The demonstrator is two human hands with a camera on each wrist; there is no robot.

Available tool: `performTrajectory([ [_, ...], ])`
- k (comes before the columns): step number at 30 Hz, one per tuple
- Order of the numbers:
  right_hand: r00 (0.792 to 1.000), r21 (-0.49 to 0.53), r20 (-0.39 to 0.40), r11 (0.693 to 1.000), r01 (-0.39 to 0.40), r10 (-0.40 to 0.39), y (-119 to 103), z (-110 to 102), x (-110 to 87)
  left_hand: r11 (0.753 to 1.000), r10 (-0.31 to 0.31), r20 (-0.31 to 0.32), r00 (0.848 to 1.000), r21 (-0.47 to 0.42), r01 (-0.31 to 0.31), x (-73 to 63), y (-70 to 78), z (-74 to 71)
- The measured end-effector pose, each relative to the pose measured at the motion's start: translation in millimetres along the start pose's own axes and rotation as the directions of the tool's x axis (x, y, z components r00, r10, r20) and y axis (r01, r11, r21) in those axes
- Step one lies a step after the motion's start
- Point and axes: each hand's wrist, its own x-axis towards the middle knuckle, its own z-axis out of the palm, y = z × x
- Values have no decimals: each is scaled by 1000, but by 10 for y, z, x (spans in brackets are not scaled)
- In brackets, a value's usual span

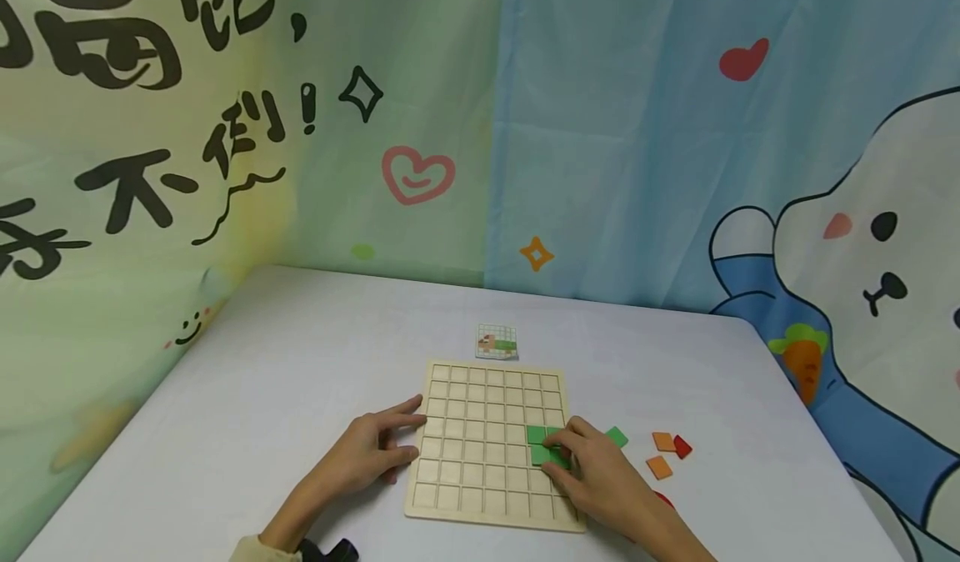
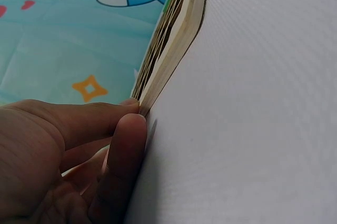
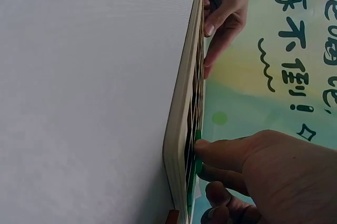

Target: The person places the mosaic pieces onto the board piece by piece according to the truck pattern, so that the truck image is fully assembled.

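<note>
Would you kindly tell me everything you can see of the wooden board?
The board looks like pale, unpainted wood, with rounded corners, a plain rim and a grid of square cells. It lies flat on the white table. Green tiles sit toward its right side; most visible cells are bare. The left hand touches its left edge; the right hand fingers the tiles.
</note>
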Motion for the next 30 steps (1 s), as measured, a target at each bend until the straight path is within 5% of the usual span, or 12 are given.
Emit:
performTrajectory([
  [19, 1000, -46, 3, 999, -3, 3, -29, 17, 5, 1000, 0, -6, 1000, 18, 0, -3, 1, 0],
  [30, 998, 12, -20, 998, -59, 59, 69, -76, -26, 1000, 4, -7, 1000, 22, -4, 7, 6, 8],
])
